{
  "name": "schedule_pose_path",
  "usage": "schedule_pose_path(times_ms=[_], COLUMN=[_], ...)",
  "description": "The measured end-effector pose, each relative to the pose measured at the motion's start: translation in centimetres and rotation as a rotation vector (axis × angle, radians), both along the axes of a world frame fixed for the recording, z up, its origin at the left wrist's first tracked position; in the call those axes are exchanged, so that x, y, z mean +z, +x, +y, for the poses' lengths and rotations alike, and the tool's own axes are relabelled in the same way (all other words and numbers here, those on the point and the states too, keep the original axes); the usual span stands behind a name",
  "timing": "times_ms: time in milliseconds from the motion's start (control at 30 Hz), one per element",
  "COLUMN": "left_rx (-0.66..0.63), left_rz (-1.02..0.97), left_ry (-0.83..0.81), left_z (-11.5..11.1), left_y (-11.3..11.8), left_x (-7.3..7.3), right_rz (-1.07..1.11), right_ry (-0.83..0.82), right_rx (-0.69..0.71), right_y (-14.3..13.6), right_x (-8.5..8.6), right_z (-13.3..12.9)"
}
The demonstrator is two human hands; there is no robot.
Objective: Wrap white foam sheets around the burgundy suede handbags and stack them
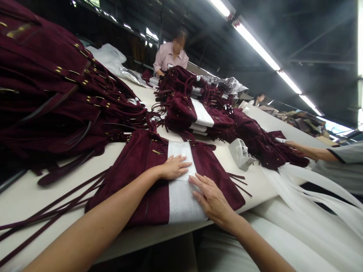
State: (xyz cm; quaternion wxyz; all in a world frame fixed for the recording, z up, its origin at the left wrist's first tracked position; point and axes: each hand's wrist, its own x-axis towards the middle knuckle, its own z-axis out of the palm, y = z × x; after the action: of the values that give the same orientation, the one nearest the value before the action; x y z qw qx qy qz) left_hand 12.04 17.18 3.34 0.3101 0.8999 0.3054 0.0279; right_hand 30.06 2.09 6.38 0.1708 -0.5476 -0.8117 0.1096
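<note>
A maroon, suede-like, boxy bag (159, 204) is laid on a smooth cream table (68, 181), its middle crossed by a white, faintly textured band (184, 200). The band is pressed by the flat, unclenched left hand (175, 167) and touched by the right hand's (210, 194) loosely extended fingers.

a smooth cream-white counter (56, 190) bears a white-banded, suede-like burgundy handbag (155, 200), a pale grey plastic device (239, 155) and stacked burgundy bags (180, 111).
</note>
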Motion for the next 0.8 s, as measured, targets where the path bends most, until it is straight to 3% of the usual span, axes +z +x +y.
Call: schedule_pose_path(times_ms=[133, 233, 333, 467, 533, 600, 700, 800], left_rx=[0.002, 0.007, 0.016, 0.011, 0.006, 0.004, 0.005, 0.009], left_rz=[0.004, 0.001, -0.002, -0.034, -0.063, -0.079, -0.086, -0.082], left_ry=[0.010, 0.035, 0.061, 0.106, 0.141, 0.172, 0.206, 0.220], left_z=[0.1, 0.2, 0.9, 2.1, 2.5, 2.8, 3.1, 3.1], left_y=[0.1, 0.0, 0.0, -0.2, -0.4, -0.6, -0.8, -0.9], left_x=[-0.3, -0.6, -1.4, -2.9, -3.6, -4.3, -4.8, -4.6], right_rz=[-0.094, -0.034, 0.141, 0.359, 0.454, 0.524, 0.633, 0.741], right_ry=[-0.112, -0.035, 0.156, 0.343, 0.297, 0.216, 0.025, -0.146], right_rx=[0.036, -0.030, -0.234, -0.702, -0.970, -1.120, -1.188, -1.186], right_y=[0.2, 2.1, 7.5, 18.7, 24.0, 28.0, 31.5, 32.8], right_x=[-0.5, 0.5, 2.0, 4.4, 5.3, 5.7, 5.2, 4.1], right_z=[0.7, 2.2, 4.8, 8.6, 10.2, 11.5, 12.5, 13.2])
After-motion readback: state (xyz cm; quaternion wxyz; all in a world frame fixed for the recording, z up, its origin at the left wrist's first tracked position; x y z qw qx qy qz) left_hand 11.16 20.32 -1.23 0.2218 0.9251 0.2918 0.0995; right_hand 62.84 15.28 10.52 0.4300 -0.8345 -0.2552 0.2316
